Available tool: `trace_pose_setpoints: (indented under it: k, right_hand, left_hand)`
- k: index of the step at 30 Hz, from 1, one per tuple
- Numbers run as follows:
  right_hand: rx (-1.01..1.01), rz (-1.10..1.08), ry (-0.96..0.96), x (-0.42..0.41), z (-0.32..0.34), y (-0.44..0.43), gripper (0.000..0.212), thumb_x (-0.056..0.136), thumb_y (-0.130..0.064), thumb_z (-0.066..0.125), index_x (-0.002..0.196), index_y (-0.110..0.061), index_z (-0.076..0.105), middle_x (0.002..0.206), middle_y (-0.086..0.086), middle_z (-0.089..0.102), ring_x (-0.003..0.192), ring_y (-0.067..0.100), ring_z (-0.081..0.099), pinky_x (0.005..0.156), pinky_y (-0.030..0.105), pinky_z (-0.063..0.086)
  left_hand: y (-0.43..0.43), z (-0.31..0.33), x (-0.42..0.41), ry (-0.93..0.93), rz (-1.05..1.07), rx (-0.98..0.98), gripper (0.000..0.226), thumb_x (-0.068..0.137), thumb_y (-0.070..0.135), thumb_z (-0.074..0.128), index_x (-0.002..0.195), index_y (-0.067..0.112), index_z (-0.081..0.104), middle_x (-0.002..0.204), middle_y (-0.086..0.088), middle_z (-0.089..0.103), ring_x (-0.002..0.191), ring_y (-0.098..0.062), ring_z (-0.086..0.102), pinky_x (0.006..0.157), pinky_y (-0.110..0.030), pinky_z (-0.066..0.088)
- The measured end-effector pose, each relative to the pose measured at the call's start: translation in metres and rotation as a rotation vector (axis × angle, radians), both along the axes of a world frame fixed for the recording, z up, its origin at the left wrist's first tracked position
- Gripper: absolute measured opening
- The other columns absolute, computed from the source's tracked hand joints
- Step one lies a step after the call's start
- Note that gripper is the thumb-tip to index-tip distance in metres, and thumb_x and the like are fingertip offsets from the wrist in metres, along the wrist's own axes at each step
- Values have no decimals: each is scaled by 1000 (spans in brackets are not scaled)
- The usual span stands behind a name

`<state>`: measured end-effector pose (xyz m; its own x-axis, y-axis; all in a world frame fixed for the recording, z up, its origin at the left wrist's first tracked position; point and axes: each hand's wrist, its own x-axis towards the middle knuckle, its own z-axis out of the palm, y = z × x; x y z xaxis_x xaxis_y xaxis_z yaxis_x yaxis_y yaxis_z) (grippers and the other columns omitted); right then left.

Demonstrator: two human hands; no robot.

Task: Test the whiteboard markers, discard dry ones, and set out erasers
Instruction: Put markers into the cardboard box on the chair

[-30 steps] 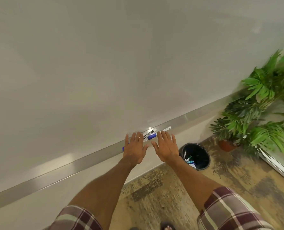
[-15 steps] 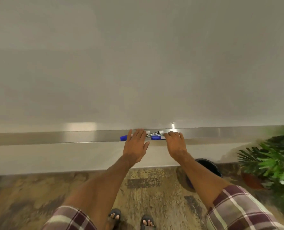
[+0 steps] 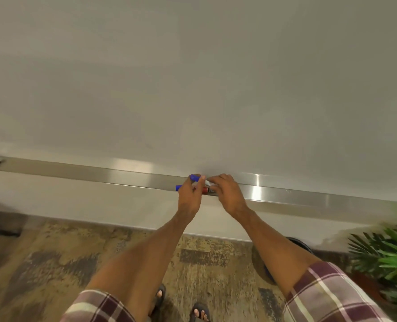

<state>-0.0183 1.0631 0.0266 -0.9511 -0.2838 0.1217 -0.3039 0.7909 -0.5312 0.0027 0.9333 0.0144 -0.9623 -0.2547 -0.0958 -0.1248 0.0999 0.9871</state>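
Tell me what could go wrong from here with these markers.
1. The left hand grips the cap of the blue-capped marker, and the right hand seems to hold its barrel, just above the tray. A hard pull could knock the loose markers beneath off the ledge.
2. The bin sits low on the right, mostly hidden behind the right forearm. A dry marker tossed blind may miss it.

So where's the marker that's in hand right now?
Head view, centre: the blue-capped marker is pinched between the left hand and right hand, just above the metal tray under the whiteboard.
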Motion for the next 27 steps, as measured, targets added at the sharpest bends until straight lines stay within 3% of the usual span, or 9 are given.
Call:
trace_pose_setpoints:
  k: [2, 5, 9, 14, 20, 24, 27]
  right_hand:
    - [-35, 57, -36, 0, 4, -8, 26, 97, -19, 50, 119, -14, 62, 108, 6, 63, 99, 20, 51, 85, 30, 41]
    - [9, 84, -49, -5, 8, -10, 28, 97, -28, 49, 116, -16, 64, 108, 4, 65, 98, 20, 53, 84, 31, 43]
    - [147, -82, -14, -14, 2, 3, 17, 95, -19, 50, 96, -12, 66, 98, 5, 63, 95, 23, 54, 76, 35, 47]
    - [276, -109, -58, -13, -4, 13, 12, 86, -6, 51, 95, -7, 59, 99, 11, 60, 95, 30, 55, 74, 36, 46]
    - [323, -53, -73, -8, -10, 10, 7, 90, -12, 50, 97, -11, 51, 99, 12, 61, 84, 26, 53, 66, 29, 39]
    - [149, -91, -110, -7, -6, 7, 15, 85, -2, 46, 81, -16, 42, 83, 9, 57, 73, 25, 49, 59, 30, 35]
    - [-121, -133, -190, -14, -2, 0, 25, 77, 9, 48, 76, -16, 50, 74, 4, 58, 69, 24, 53, 57, 30, 39]
  left_hand:
    - [-1, 4, -6, -45, 65, 216, 34, 101, 33, 49, 105, 3, 63, 89, -5, 65, 82, -14, 62, 72, -14, 51]
    - [-7, 6, -16, -106, 149, 552, 32, 102, 31, 46, 98, 3, 62, 98, -15, 66, 93, -26, 66, 80, -36, 58]
    - [-22, 10, -17, -149, 289, 788, 30, 102, 31, 45, 95, 4, 55, 97, -16, 66, 101, -28, 67, 81, -39, 57]
    - [-46, 1, -11, -199, 342, 881, 31, 103, 28, 43, 85, 6, 54, 88, -15, 66, 94, -29, 66, 91, -45, 53]
    - [-55, -3, -7, -225, 365, 914, 19, 100, 15, 51, 89, 0, 56, 90, -16, 62, 88, -28, 65, 81, -42, 57]
    - [-54, 1, -4, -222, 362, 891, 12, 97, 7, 54, 91, -2, 58, 90, -16, 62, 83, -26, 63, 60, -31, 59]
    - [-52, 4, -4, -196, 346, 888, 12, 97, 5, 54, 87, -2, 58, 88, -16, 59, 80, -26, 61, 63, -33, 60]
